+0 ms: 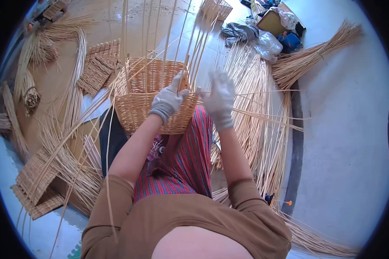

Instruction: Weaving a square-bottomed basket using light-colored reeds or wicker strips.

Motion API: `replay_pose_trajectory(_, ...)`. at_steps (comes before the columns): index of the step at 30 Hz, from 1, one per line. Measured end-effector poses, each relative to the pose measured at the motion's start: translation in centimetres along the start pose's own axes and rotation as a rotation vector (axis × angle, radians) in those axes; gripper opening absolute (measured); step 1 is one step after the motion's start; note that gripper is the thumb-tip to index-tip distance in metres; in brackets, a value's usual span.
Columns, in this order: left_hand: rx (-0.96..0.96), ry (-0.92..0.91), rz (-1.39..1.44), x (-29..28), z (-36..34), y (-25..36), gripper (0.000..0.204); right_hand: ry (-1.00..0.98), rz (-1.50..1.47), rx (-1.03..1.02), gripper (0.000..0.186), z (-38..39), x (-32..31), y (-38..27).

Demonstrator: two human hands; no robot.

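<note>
Wicker basket (138, 105), honey-coloured and four-sided, sits between the knees, directly under the left hand and just left of the right one. Its walls are closely woven from thin strands, and long pale stakes (147, 41) rise from them well beyond the hands. Loose strand ends spray from its left corner.

Clamped on the right-hand end of the near rim, the left hand (167, 99) wears a pale knitted glove, thumb towards its partner, its forearm slanting up from the lower left. The right hand (221, 93), gloved likewise, is raised just beside that end, apart from the left, fingers upward and blurred; whether it pinches a strand, I cannot tell. Long strands stretch out to its right.

Below both hands is a red striped cloth (168, 179) over the lap. Inside the basket, left of the left hand, a reddish patch shows low down. Beyond the hands stands a smaller wicker basket (217, 9), its contents too small to make out. Farther right of that, a box (272, 23) holds crumpled white plastic, with a blue container (291, 41) beside it. Loose pale strands (250, 116) spread right of the right hand, a tied bundle (317, 56) farther out. Left of the left hand lie woven panels (95, 74).
</note>
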State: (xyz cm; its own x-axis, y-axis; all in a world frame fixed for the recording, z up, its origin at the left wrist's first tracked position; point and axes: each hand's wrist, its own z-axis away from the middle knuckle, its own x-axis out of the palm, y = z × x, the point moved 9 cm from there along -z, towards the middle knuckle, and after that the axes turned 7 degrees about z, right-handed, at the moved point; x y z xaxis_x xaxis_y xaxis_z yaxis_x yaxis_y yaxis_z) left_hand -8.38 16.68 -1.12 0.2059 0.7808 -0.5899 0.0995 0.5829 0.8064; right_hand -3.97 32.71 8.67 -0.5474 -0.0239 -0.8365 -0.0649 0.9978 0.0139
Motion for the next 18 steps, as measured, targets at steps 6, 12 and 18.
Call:
replay_pose_trajectory(6,0.346,0.32,0.371,-4.5,7.2,-0.1,0.053,-0.33,-0.288,-0.089,0.035,2.2,3.7,2.9)
replay_pose_trajectory(12,0.253,0.596,-0.224,-13.5,12.6,-9.1,0.046,0.034,-0.799,0.121,0.035,1.7,-2.0,-7.8)
replay_pose_trajectory(18,0.198,0.442,-0.372,-13.0,10.9,-9.2,0.063,-0.456,-1.333,0.695,0.13,-6.6,15.4,-19.1)
